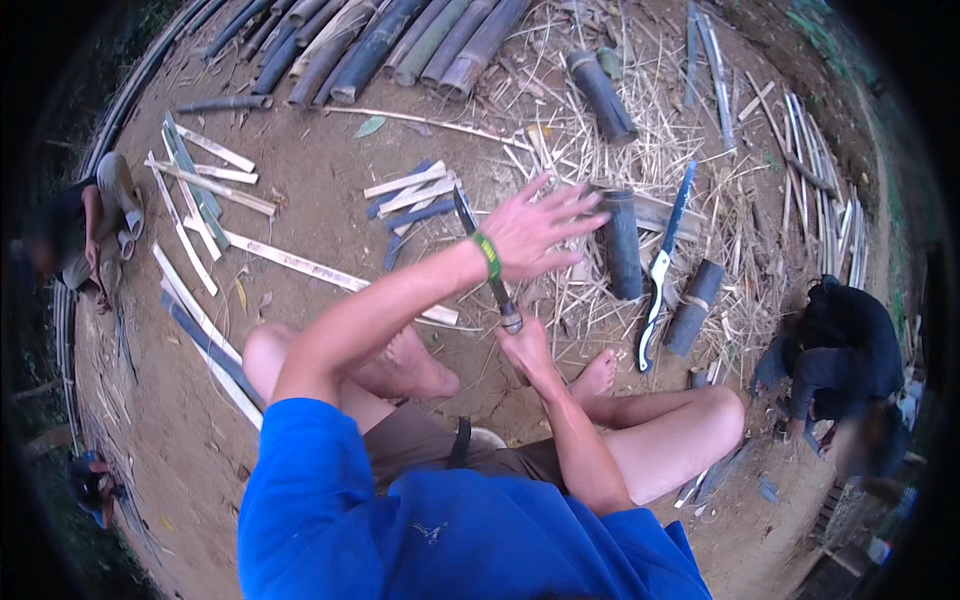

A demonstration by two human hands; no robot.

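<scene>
My left hand is raised over the work area, fingers spread, with a green and yellow band at the wrist. It holds nothing. In front of my lap, my right hand grips the handle of a long knife. The blade points away from me and slants left, and my left wrist crosses over part of it. Just beyond my left fingers stands or lies a dark bamboo section; which of the two I cannot tell. To its right lies a pruning saw with a white and black handle.
Split bamboo strips lie ahead to the left, with longer slats nearer me. Bamboo poles are stacked at the far side. Shavings litter the ground. A person crouches at right; another person sits at left.
</scene>
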